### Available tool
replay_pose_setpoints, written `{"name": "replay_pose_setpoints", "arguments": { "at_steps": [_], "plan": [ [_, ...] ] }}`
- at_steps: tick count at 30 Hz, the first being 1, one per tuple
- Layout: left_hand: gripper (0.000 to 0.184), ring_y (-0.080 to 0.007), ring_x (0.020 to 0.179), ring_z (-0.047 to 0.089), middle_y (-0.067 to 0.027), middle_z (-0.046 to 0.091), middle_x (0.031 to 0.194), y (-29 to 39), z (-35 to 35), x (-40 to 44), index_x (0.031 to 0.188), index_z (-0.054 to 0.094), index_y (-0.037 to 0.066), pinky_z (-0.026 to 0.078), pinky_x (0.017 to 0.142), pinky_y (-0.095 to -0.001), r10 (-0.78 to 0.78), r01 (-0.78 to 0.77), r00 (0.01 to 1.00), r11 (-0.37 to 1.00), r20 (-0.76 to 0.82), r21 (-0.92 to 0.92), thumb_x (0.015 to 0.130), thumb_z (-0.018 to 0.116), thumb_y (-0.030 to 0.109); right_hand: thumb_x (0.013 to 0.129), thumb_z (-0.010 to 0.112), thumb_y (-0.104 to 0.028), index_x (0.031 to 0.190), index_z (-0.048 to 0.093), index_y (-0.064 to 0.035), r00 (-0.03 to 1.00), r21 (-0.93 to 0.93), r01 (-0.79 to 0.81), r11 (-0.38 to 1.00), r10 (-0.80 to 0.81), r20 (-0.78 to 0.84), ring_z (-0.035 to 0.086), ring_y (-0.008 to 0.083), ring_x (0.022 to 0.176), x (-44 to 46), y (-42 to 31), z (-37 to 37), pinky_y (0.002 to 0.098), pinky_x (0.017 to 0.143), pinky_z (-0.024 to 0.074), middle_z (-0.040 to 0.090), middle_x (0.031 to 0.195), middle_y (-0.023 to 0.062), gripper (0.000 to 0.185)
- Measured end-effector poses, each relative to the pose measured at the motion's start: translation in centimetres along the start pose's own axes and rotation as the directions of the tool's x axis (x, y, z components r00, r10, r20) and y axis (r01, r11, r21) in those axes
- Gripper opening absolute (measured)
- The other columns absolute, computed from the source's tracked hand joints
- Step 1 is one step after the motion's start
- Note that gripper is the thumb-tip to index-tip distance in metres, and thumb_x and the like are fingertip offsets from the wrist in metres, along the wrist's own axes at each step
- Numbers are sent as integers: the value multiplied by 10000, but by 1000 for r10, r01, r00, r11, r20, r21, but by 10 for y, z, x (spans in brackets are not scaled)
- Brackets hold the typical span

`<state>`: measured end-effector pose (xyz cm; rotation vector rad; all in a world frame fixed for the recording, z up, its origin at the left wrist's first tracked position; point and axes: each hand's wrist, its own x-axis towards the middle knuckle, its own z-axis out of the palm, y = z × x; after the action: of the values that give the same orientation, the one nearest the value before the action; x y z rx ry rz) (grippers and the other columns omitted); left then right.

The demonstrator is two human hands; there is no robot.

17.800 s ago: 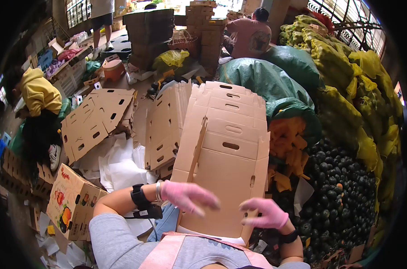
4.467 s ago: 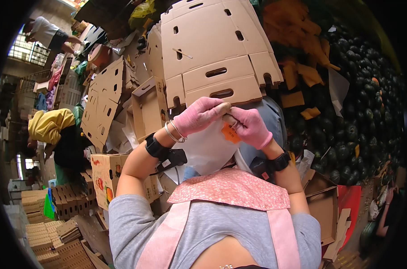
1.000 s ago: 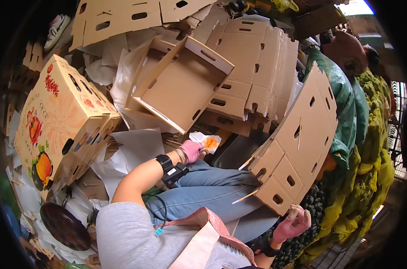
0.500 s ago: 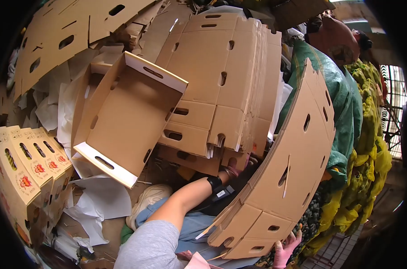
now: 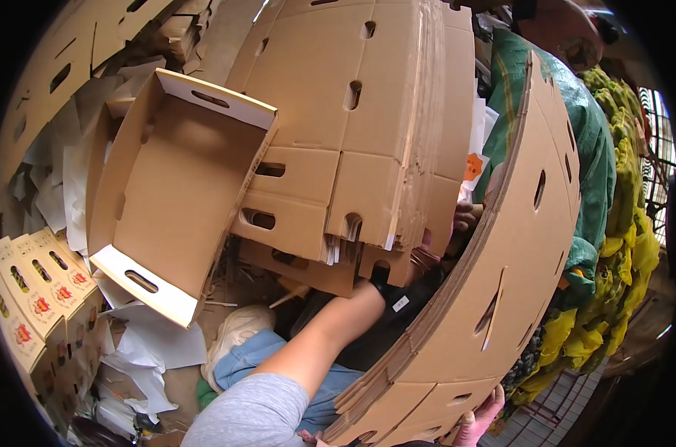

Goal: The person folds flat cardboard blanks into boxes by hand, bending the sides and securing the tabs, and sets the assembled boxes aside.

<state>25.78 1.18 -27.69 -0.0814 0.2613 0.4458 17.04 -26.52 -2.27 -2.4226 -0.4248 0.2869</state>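
Observation:
My left arm, with a black band on the wrist, reaches into the gap between two stacks of flattened cardboard boxes. My left hand (image 5: 427, 251) is in shadow there, beside the lower edge of the middle stack (image 5: 301, 175); its fingers are mostly hidden. At the bottom right, my right hand (image 5: 481, 419), in a pink glove, grips the near edge of the tilted stack of flattened boxes (image 5: 457, 335). A white sheet with an orange mark (image 5: 473, 167) shows above my left hand. Left of the middle stack is an open cardboard tray (image 5: 182, 194) with white ends.
Printed cartons with handle holes (image 5: 44, 287) stand at the lower left, near crumpled white paper (image 5: 148, 346). A green sack (image 5: 591, 164) and yellow netted bags (image 5: 625, 246) are piled at the right. Another person (image 5: 565, 30) is at the upper right.
My view has shifted, so the tray and middle stack sit further up and left. My left hand has moved deeper into the gap. The tilted stack leans further right, my right hand still at its edge.

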Motion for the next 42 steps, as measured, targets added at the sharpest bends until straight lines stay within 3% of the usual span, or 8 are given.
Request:
{"name": "replay_pose_setpoints", "arguments": {
  "at_steps": [8, 21, 26, 29, 33, 38, 40, 42],
  "plan": [
    [503, -306, 1091, 528, -173, 529, 1170, 16, 18, 2, 1273, 409, 24, 447, 891, -376, 43, -43, 998, 999, 42, 2, 925, 514, 371, 618, 786, -578, 1364, 270, 5, 999, 0, -43, 999, 43, 0, 373, 301, 1249, 0, -8, 5, 430, 1063, 287, 388, 1343, 192, 1078],
    [556, -293, 1152, 494, -175, 480, 1261, 17, 12, -22, 1332, 350, 8, 424, 938, -364, 1, -1, 1000, 1000, 19, 16, 943, 483, 382, 637, 798, -524, 1385, 239, -26, 1000, 85, -6, 996, 7, -12, 352, 304, 1269, -1, 15, 1, 444, 1072, 281, 345, 1382, 184, 1059],
    [577, -289, 1175, 481, -175, 461, 1295, 26, 2, -58, 1355, 327, 2, 415, 957, -360, -103, 101, 994, 994, 36, 47, 949, 471, 386, 627, 794, -555, 1411, 228, -63, 997, -3, 39, 999, -39, -64, 437, 255, 1187, 2, 40, -14, 397, 1020, 338, 437, 1279, 142, 1084],
    [590, -286, 1189, 474, -175, 450, 1316, 41, -3, -99, 1369, 313, -2, 410, 968, -357, -242, 235, 967, 967, 75, 95, 954, 464, 389, 673, 786, -452, 1412, 226, -60, 988, -51, -51, 997, 43, -146, 475, 232, 1140, 11, 31, -14, 374, 958, 401, 455, 1242, 138, 1007],
    [607, -282, 1208, 463, -176, 435, 1344, 78, 10, -166, 1387, 295, -7, 403, 982, -353, -388, 369, 912, 918, 137, 145, 959, 454, 392, 686, 775, -331, 1349, 320, -6, 949, 396, -185, 900, 58, 311, 475, 209, 1148, 43, 24, -16, 363, 997, 374, 494, 1229, 109, 867],
    [627, -277, 1232, 450, -176, 416, 1379, 144, 79, -225, 1410, 272, -14, 394, 1001, -349, -236, 177, 961, 925, 143, 337, 966, 442, 396, 748, 735, -268, 1310, 363, 12, 926, 560, -207, 802, -24, 377, 488, 214, 1156, 48, 26, -19, 351, 997, 382, 501, 1252, 116, 729],
    [658, -259, 1265, 408, -167, 386, 1405, 150, 111, -232, 1427, 229, -11, 349, 1031, -345, -86, -42, 984, 740, 156, 672, 956, 471, 379, 759, 735, -283, 1300, 371, 13, 939, 552, -131, 824, -75, 335, 502, 209, 1134, 54, 36, -17, 339, 987, 391, 514, 1233, 120, 716],
    [734, -225, 1321, 329, -149, 335, 1444, 146, 131, -244, 1453, 150, -2, 263, 1086, -339, 72, -242, 970, 253, 231, 937, 932, 535, 344, 772, 732, -299, 1273, 390, 12, 942, 529, -101, 843, -89, 323, 518, 196, 1101, 61, 41, -10, 328, 964, 406, 533, 1200, 118, 682]
  ]
}}
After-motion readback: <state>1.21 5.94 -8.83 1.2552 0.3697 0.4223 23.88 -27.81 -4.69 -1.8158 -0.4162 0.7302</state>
